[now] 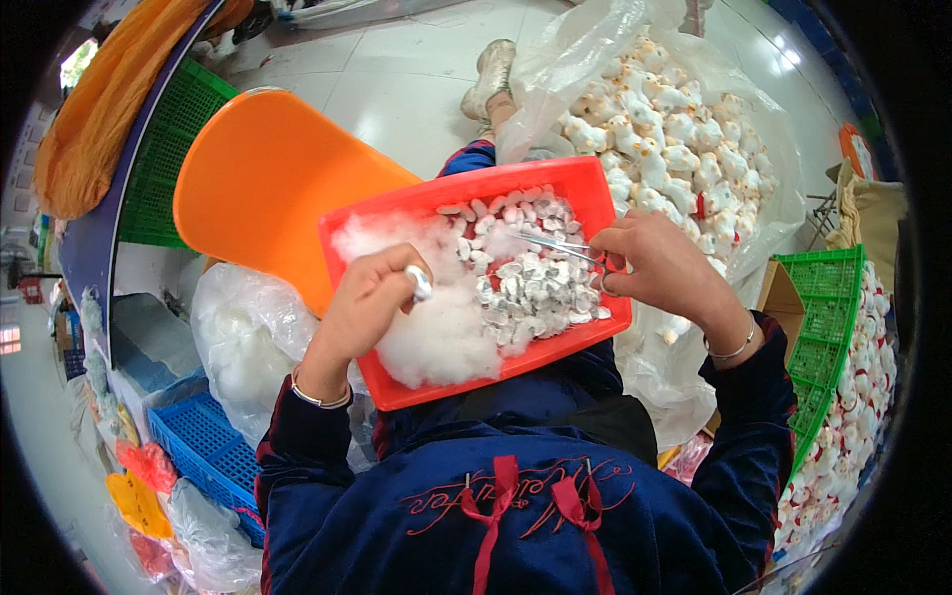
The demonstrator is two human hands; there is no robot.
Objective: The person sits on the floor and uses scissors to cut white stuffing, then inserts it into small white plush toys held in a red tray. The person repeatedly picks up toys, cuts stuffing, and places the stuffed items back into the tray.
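A red plastic tray [380, 394] rests on my lap. White fluffy stuffing [436, 342] fills its left part, and many small white and silvery fabric pieces [535, 293] lie in its right part. My left hand [372, 302], above the stuffing, pinches one small white and silvery fabric piece [420, 285] between thumb and fingers. My right hand [664, 263], at the tray's right rim, has its fingers through the handles of a slim metal scissor-like tool [555, 245]. The tool's tips point left over the pieces; whether they grip anything is too small to tell.
An orange chair [278, 178] stands at the far left of the tray. A clear bag of small white stuffed toys [684, 149] lies far right. Green crates [823, 317] stand at the right, with more toys beyond. A blue basket [203, 436] and a bag of stuffing [248, 332] are at left.
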